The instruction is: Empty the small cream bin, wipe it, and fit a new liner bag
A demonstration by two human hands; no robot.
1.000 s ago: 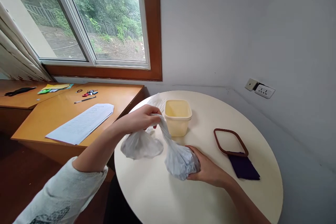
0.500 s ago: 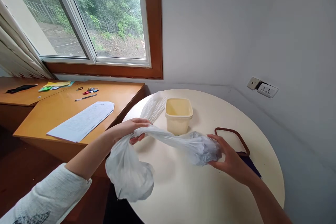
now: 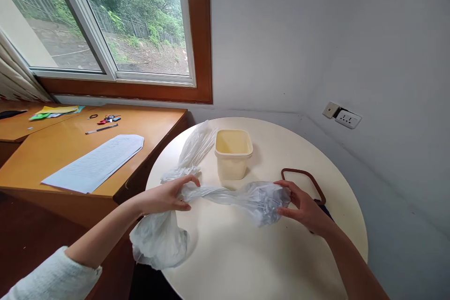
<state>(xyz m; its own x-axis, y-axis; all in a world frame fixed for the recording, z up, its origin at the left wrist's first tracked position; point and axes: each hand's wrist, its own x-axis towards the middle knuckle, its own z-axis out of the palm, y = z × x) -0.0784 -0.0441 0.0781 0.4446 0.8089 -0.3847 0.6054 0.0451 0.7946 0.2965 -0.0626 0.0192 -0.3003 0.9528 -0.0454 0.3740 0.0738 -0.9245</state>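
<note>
A white plastic bag point(image 3: 225, 195), twisted in the middle, stretches between my two hands above the round table. Its bunched, crumpled end lies between the thumb and fingers of my right hand point(image 3: 305, 208). My left hand point(image 3: 168, 197) grips the bag further left with thumb and fingers around it. From there the loose, puffed part point(image 3: 160, 241) hangs down at the table's left edge. Just behind the bag stands a pale yellow square tub point(image 3: 232, 164), upright and without a lid. A second, clear plastic bag point(image 3: 197, 145) lies to the tub's left.
On the round white table point(image 3: 239, 262), a brown rounded frame point(image 3: 312, 180) with dark cloth lies beyond my right hand. The wooden desk point(image 3: 154, 126) at left holds paper sheets point(image 3: 96, 161), a pen point(image 3: 101, 129) and keys point(image 3: 108, 119). A wall stands behind.
My left hand has come down slightly, and its fingers have spread on the bag. The bag's twisted middle hangs lower. The view has shifted a little to the right.
</note>
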